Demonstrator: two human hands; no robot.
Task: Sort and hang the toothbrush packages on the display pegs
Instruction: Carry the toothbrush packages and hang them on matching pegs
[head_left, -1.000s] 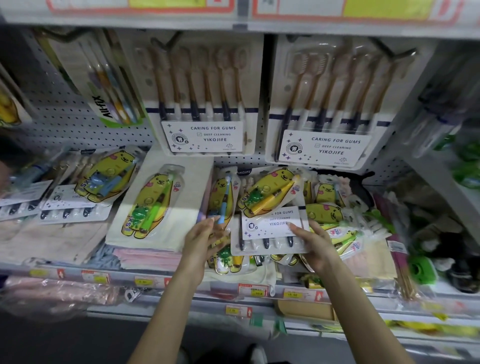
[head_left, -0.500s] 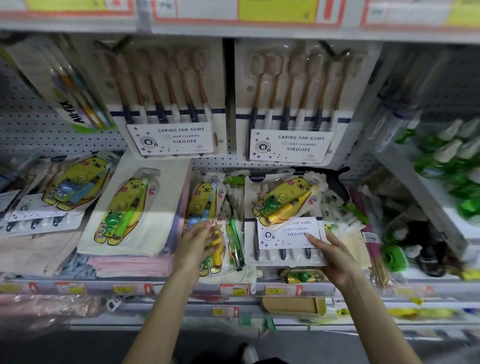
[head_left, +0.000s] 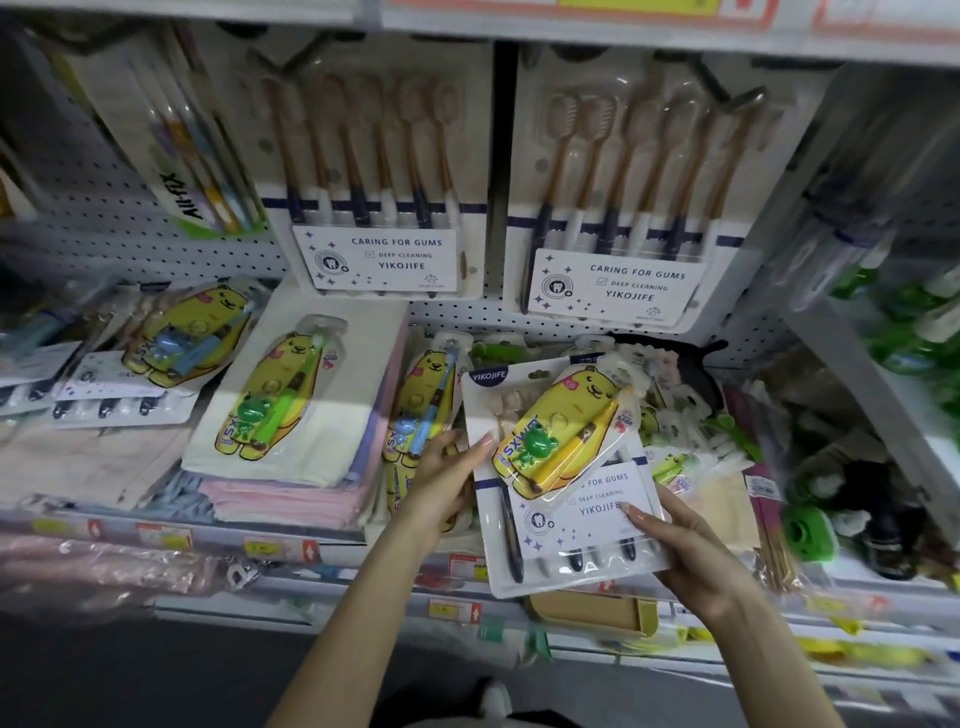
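Observation:
A large white YIKOJIFE toothbrush pack (head_left: 587, 540) is lifted off the shelf, tilted, with a yellow bear-shaped children's toothbrush pack (head_left: 566, 431) lying on top of it. My right hand (head_left: 691, 556) grips the large pack at its lower right corner, thumb on the label. At the pack's left edge my left hand (head_left: 447, 478) holds it, thumb on the front. Two more YIKOJIFE packs (head_left: 384, 187) (head_left: 628, 197) hang on pegs above. Other yellow bear packs (head_left: 275, 395) (head_left: 421, 400) (head_left: 187, 332) lie on the shelf.
Folded towels (head_left: 291, 493) are stacked left of my hands. An ALL-FIX toothbrush pack (head_left: 192, 150) hangs at the upper left. Green and white small goods (head_left: 727, 441) crowd the shelf to the right. Price-tag rails (head_left: 260, 545) run along the shelf front.
Both hands have lifted the large YIKOJIFE pack, with the yellow bear pack on top, off the shelf and toward me. My left hand has moved from the bear pack pile to the large pack's left edge.

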